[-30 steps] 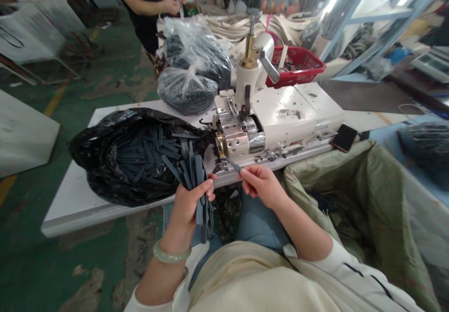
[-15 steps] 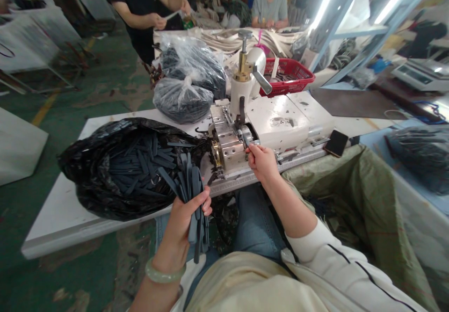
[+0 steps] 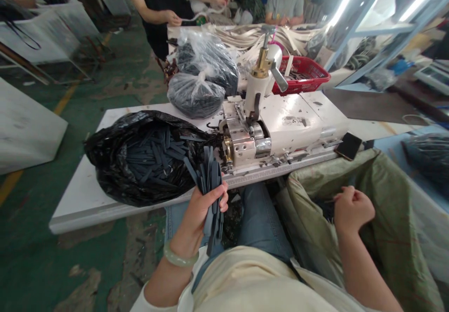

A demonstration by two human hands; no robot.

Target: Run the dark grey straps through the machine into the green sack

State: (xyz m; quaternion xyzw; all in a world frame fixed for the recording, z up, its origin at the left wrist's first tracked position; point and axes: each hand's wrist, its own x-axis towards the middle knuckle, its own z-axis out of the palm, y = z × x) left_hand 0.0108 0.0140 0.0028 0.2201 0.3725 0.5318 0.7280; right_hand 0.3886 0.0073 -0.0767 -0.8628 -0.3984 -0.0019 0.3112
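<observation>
My left hand (image 3: 205,209) grips a bundle of dark grey strips (image 3: 210,176), held upright near the table's front edge. My right hand (image 3: 352,207) is curled closed over the open green woven sack (image 3: 386,218) at my right; whatever it may hold is hidden. In front of me a white machine (image 3: 280,125) with a metal head (image 3: 243,143) stands on the white table (image 3: 73,195). Left of it, an open black plastic bag (image 3: 140,157) is full of the same dark strips.
Two clear bags of dark strips (image 3: 201,78) and a red basket (image 3: 303,73) sit behind the machine. A phone (image 3: 348,146) lies at the table's right edge. A person in black (image 3: 161,3) and a seated person (image 3: 286,3) work at the far table.
My right hand left the machine head and swung right and down over the green sack. My left hand kept the bundle, shifting slightly right.
</observation>
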